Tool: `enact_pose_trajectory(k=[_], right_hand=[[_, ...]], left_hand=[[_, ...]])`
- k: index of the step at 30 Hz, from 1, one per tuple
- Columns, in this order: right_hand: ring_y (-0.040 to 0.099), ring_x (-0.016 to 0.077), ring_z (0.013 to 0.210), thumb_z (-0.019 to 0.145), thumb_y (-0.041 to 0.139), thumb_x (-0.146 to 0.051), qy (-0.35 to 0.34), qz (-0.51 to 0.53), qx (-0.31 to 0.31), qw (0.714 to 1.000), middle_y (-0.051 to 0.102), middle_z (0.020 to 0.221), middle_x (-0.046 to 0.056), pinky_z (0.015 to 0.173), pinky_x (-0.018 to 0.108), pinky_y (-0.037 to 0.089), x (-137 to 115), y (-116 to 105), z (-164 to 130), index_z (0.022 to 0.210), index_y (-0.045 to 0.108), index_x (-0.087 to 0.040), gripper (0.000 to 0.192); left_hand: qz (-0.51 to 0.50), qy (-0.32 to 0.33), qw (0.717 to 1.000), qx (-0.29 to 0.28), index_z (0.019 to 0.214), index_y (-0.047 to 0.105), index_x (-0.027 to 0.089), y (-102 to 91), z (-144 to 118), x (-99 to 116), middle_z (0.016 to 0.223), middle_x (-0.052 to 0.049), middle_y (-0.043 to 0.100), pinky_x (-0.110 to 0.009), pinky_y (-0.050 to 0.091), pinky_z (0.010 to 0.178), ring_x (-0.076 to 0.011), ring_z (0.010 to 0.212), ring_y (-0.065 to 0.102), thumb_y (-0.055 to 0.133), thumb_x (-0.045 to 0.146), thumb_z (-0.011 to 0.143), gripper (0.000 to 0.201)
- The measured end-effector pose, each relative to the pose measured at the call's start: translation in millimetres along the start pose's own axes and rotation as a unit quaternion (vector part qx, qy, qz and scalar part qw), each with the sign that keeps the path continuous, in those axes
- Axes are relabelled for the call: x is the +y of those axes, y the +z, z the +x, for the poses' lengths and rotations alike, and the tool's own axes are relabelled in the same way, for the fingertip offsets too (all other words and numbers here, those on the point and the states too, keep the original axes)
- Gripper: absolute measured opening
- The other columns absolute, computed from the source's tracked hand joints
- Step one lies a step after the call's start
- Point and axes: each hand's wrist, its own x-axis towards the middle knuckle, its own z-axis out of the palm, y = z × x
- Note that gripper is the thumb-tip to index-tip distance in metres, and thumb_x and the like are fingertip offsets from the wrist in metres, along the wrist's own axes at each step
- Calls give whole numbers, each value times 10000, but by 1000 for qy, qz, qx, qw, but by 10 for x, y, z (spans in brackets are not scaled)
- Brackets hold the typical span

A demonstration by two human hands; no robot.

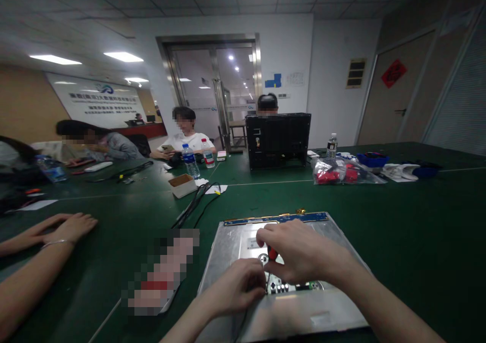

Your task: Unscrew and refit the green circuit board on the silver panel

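A flat silver metal panel, which looks like the back of a display, lies on the table in front of me. Along its far edge runs a blue circuit strip, and a green circuit board sits near its middle. Above that board my right hand is closed around the red handle of a screwdriver, its shaft pointing down. My left hand is beside the shaft, fingertips pinched close to the board; what they hold, if anything, is hidden.
A blurred-out pinkish power strip-like object and black cables lie to the left. Another person's hands rest there too. Beyond stand a small box, bottles, a black monitor-like case and a plastic bag.
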Motion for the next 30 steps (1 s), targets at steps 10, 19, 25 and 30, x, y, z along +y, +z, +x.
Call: enact_pose_trajectory(k=[10,19,25,30], right_hand=[[611,186,770,751,552,-199,-18,-3,2,1000,678,940,54,552,273,307,-16,26,2,1052,538,-182,302],[627,197,725,832,552,-366,8,-23,-6,1000,698,821,35,542,275,292,6,29,26,982,603,-204,227],[610,196,803,742,556,-233,-27,6,3,1000,673,967,64,576,276,335,-24,-5,-14,1037,566,-176,301],[619,197,790,764,535,-208,-13,3,-3,1000,691,957,61,559,274,310,-19,27,9,1078,564,-186,317]], left_hand=[[8,0,1000,-7,819,623,158,-7,2,-11,766,-8,603,-216,383,586,-149,680,513,553,101,715,138],[-30,1,999,-15,877,598,153,-10,2,18,775,-9,601,-210,376,557,-138,642,514,527,88,712,191],[-21,7,1000,-9,812,605,151,9,9,-17,784,-14,612,-225,395,620,-155,692,526,558,92,711,127],[-12,-9,1000,-15,858,614,150,18,12,-42,788,-19,614,-220,386,595,-151,680,512,556,109,729,147]])
